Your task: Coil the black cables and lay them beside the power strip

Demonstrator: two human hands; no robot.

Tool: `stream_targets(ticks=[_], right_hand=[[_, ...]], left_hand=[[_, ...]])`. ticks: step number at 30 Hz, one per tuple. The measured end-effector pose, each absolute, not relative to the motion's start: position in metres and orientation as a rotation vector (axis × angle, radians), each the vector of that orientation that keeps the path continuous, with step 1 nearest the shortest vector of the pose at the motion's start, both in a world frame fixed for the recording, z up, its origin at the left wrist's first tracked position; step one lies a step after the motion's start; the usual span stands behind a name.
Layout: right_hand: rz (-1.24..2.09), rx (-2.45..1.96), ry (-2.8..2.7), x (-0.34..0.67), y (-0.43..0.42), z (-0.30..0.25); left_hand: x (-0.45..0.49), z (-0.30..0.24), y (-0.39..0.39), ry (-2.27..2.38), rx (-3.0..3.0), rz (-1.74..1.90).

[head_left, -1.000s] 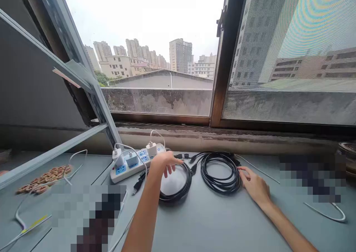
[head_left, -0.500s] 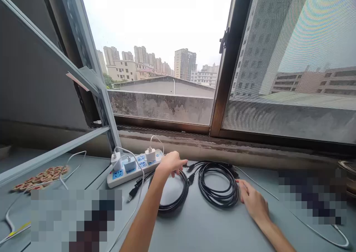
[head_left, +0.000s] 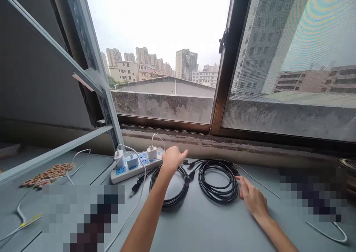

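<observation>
Two black coiled cables lie side by side on a grey table (head_left: 211, 226). My left hand (head_left: 172, 158) reaches over the far edge of the left coil (head_left: 170, 187), fingers curled near its black plug end, beside the white power strip (head_left: 136, 163). I cannot make out whether the fingers grip anything. My right hand (head_left: 251, 198) rests flat on the table with fingers stretched out, touching the right edge of the right coil (head_left: 217, 181).
White chargers are plugged into the power strip, with white cables trailing left and front. Small brown pieces (head_left: 47, 170) lie at the far left. A grey metal frame (head_left: 83, 77) leans at left. The window sill (head_left: 222, 144) runs behind. A white cable (head_left: 330, 233) lies at right.
My left hand has moved forward from over the left coil to its far edge near the plug ends. My right hand stays by the right coil. The camera view has shifted slightly.
</observation>
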State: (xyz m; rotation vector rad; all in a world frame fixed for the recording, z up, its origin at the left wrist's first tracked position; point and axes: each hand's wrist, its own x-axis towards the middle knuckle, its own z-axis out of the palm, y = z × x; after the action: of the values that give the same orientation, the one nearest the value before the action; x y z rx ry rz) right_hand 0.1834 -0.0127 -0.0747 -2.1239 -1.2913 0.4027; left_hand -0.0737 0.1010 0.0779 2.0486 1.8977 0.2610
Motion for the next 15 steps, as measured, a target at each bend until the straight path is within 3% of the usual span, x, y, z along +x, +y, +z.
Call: stream_targets(ticks=[6,15], right_hand=[[0.396,-2.122,-1.283,0.184,-0.014,-0.072],[0.418,-2.123,-1.278,0.188,-0.015,-0.073]], left_hand=[[-0.066,0.045,0.11,1.841,1.903,-0.056],[-0.065,0.042,0.114,1.891,1.857,-0.105]])
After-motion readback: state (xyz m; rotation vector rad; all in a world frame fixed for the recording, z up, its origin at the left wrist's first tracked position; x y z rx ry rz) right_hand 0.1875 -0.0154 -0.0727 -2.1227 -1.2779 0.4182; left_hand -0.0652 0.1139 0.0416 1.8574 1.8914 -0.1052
